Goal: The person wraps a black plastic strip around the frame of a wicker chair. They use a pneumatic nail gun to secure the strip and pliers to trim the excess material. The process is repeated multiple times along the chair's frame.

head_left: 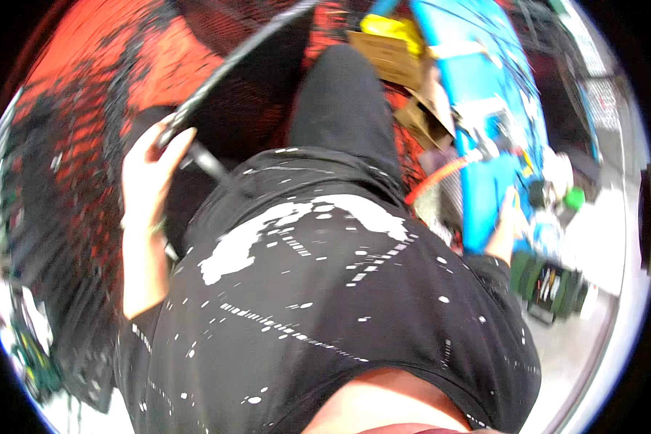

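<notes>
My left hand (146,170) is closed around the lower end of the grey edging of a dark sheet (260,83). That edge runs up and to the right from my fingers. My right hand (512,217) is beside a blue table-like surface (477,210), right of my body. It is small and smeared, so what its fingers do is unclear. An orange-red hose (437,177) leads to a metal fitting (488,148) on the blue surface, a little above that hand.
Red and black blurred material (152,50) spreads at the left. A cardboard box (387,58) with yellow stuff (394,29) stands beyond my knee. At the right are a green-and-black case (546,286), a clear bottle (546,235) and a green cap (574,197).
</notes>
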### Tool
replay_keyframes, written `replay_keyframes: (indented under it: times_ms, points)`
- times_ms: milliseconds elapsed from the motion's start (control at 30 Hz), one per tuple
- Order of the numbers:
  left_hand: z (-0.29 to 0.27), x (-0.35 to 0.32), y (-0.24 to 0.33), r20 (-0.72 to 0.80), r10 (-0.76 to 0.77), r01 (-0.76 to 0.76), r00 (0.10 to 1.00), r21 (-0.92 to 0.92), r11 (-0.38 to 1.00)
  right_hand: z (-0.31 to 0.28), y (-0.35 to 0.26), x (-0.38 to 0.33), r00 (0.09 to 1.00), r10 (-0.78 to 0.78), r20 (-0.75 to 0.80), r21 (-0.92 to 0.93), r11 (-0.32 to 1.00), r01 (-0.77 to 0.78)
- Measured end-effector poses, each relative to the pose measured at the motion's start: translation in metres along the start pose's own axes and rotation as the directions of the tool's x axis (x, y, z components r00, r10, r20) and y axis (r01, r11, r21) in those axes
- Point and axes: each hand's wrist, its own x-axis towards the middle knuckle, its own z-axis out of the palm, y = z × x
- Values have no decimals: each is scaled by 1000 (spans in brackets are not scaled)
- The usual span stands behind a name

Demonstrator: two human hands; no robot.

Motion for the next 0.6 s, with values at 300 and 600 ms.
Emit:
replay_keyframes:
  times_ms: [300,600]
  points:
    - [-9,1,-21,71,30,-13,997,-229,973,20,5,58,826,-41,-562,389,869,307]
    - [-13,3,-17,149,52,-21,987,-202,979,-83,-272,-168,-34,-754,-656,353,-347,869]
